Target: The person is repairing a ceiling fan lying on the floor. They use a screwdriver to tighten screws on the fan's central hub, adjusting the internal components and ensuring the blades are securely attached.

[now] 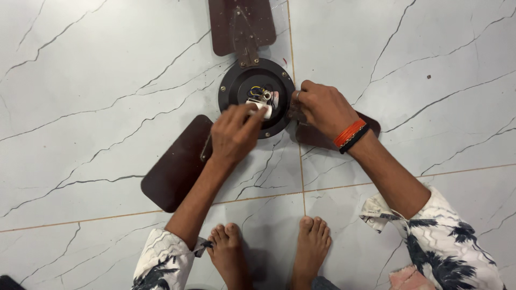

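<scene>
Ceiling fan (pixel 257 96) lies on the floor (pixel 97 80), far of my bare feet (pixel 269 252). My left hand (pixel 234 134) has its fingers pinched shut on the white connector (pixel 260 104) at the hub's middle. Right hand (pixel 322 107) curls closed on the hub's right rim, bracing it. I'd judge: pull straight, keep the wires (pixel 257 91) slack.

I see a floor (pixel 97 80) of pale glossy tiles veined with dark crack-like lines, split by thin tan grout seams (pixel 301 177) that cross near the middle. 2 bare feet (pixel 269 252) stand on it at the bottom edge, toes pointing up the frame. A small dark speck (pixel 428 77) sits on the upper right tile.
</scene>
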